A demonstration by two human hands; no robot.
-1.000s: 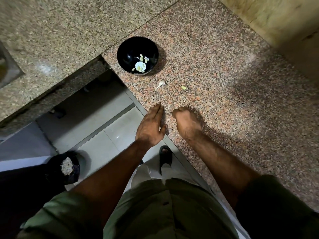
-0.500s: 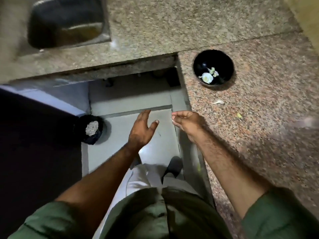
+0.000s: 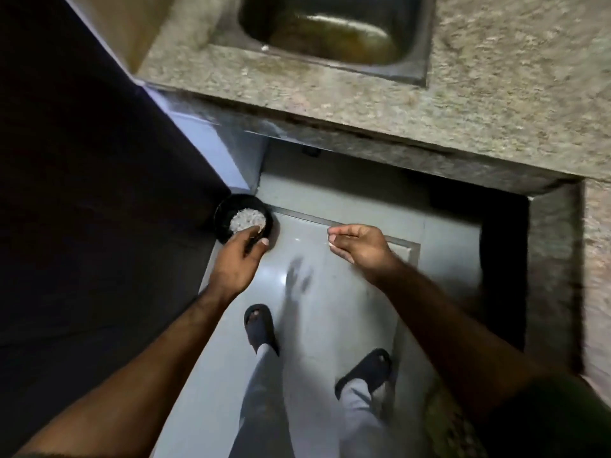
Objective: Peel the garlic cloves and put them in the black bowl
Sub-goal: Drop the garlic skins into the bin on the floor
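The black bowl and the garlic cloves are out of view. My left hand (image 3: 238, 259) hovers over the rim of a small black bin (image 3: 222, 215) on the floor, its fingers loosely bent downward and nothing visible in them. White garlic peels (image 3: 248, 218) lie inside the bin. My right hand (image 3: 360, 247) is in the air over the floor to the right of the bin. Its fingertips are drawn toward the thumb, and I cannot tell whether they pinch a scrap.
A steel sink (image 3: 334, 31) is set into the granite counter (image 3: 463, 104) ahead. Another counter edge (image 3: 558, 259) runs down the right. A dark cabinet face (image 3: 82, 193) fills the left. My feet in dark sandals (image 3: 261, 328) stand on the grey floor tiles.
The view has swung left from the counter with the black bowl to the floor. My left hand has moved from the counter edge to over the bin, and my right hand followed it.
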